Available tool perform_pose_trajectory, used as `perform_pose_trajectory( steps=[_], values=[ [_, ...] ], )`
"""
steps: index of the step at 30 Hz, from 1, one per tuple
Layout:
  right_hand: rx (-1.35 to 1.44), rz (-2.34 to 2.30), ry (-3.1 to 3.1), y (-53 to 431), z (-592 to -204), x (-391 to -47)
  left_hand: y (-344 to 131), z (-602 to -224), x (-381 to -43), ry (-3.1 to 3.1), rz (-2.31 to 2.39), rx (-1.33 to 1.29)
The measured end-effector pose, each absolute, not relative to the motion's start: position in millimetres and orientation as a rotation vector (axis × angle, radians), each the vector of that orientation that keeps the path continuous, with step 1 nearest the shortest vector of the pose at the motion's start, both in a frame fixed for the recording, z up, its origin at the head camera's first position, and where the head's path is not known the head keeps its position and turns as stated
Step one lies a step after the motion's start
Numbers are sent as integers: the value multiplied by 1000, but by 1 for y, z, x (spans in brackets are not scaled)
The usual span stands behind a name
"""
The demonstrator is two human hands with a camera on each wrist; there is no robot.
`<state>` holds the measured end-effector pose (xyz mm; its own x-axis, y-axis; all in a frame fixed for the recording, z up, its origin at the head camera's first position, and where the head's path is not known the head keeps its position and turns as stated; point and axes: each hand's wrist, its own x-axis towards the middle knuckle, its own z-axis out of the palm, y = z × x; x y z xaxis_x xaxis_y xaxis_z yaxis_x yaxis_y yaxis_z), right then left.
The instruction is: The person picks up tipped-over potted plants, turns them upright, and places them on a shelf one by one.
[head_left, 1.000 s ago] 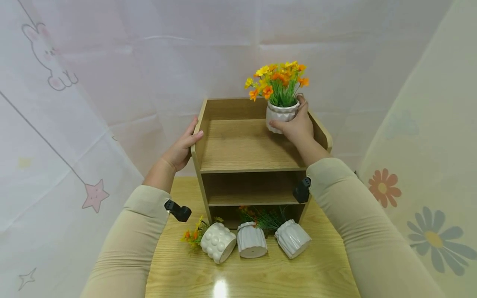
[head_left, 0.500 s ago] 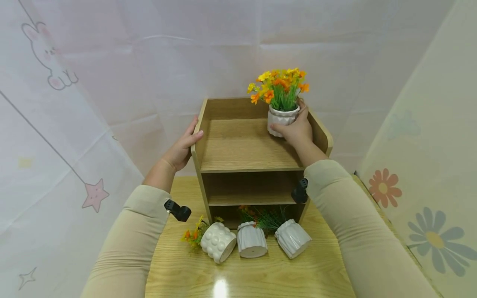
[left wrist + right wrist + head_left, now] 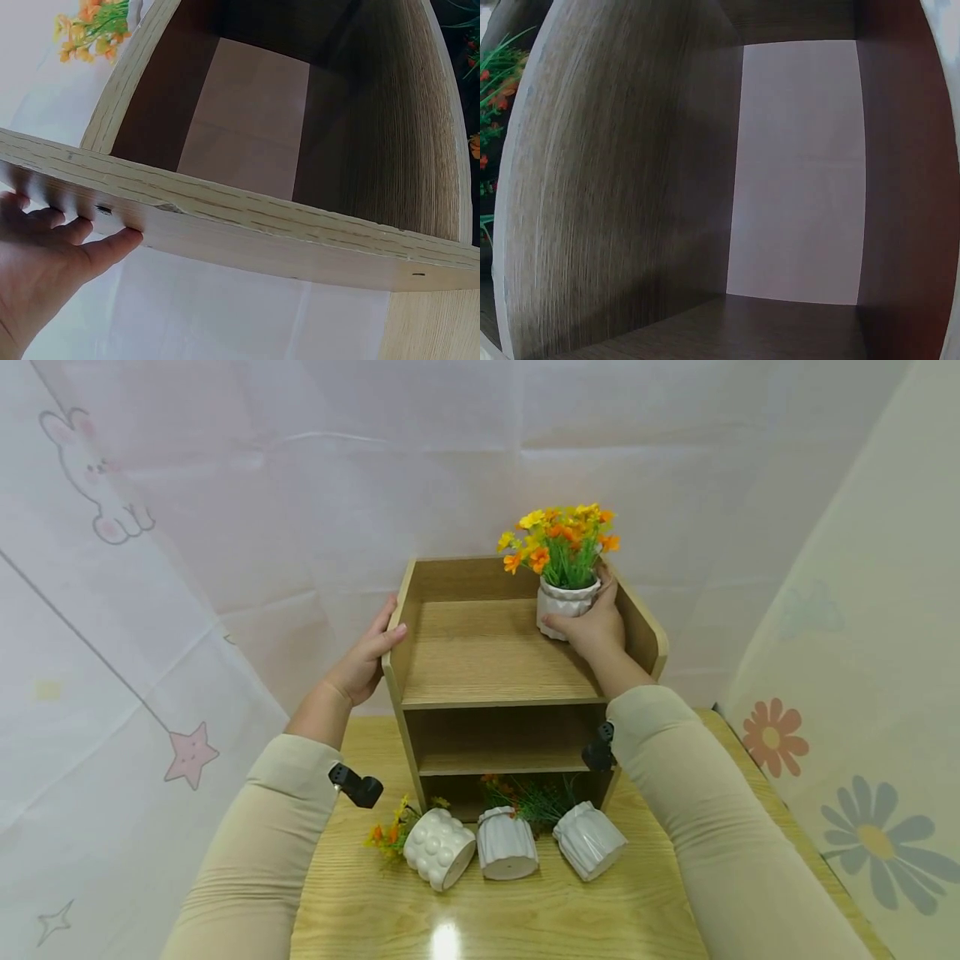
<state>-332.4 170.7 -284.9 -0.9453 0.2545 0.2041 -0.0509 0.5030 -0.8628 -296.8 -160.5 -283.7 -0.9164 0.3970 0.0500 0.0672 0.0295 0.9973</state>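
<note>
My right hand [image 3: 600, 625] grips a white ribbed flowerpot [image 3: 561, 603] with yellow and orange artificial flowers, thumb at its front and fingers round its right side. The pot stands upright at the right of the top shelf of a wooden shelf unit [image 3: 480, 652], near the right side panel. My left hand [image 3: 362, 662] rests with extended fingers against the outside of the left side panel. In the left wrist view, the left hand's fingertips [image 3: 124, 238] touch that panel [image 3: 247, 229]. The right hand is out of the right wrist view, which looks into a shelf compartment [image 3: 795, 172].
On the wooden table [image 3: 495, 922], in front of the unit, lie a bubbled white pot [image 3: 441, 847], a pleated white pot [image 3: 507, 843] and another pleated pot [image 3: 589, 841], all tipped over with flowers. Printed cloth [image 3: 315, 510] hangs behind and at both sides.
My right hand has brought the flowerpot down onto the top shelf, slightly toward me. My left hand stays against the side panel, and the pots on the table have not moved.
</note>
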Motion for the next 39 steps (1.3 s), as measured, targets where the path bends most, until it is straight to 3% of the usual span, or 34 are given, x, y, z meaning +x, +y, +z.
perform_pose_trajectory(
  steps=[39],
  values=[
    [-168, 1507, -2465, 176, -281, -324, -162, -282, -297, 2095, 1951, 477]
  ],
)
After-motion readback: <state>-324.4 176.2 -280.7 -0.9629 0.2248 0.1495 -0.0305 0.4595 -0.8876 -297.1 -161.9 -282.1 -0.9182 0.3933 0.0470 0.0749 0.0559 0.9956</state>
